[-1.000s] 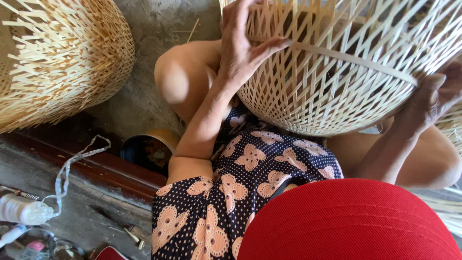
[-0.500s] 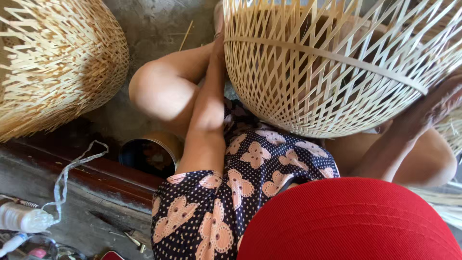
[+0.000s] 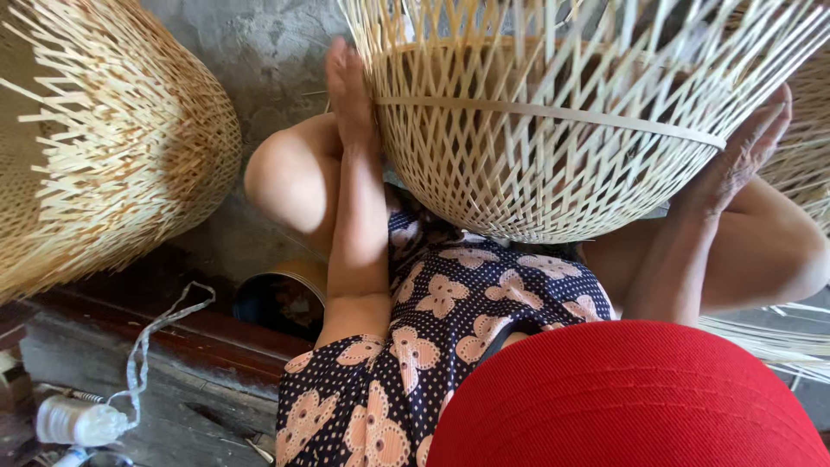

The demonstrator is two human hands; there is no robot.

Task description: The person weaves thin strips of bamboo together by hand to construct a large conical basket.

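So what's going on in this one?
A seated person holds a half-woven bamboo basket over the lap, domed side down, with loose strips fanning out at the top. The left hand lies flat against its left side and the right hand cups its right edge, both touching a bamboo hoop band that circles the weave. Another woven basket sits to the left. Lower left, a white spool with trailing cord lies on the worn floor.

A grey concrete floor carries a woven bamboo basket and a round tin.
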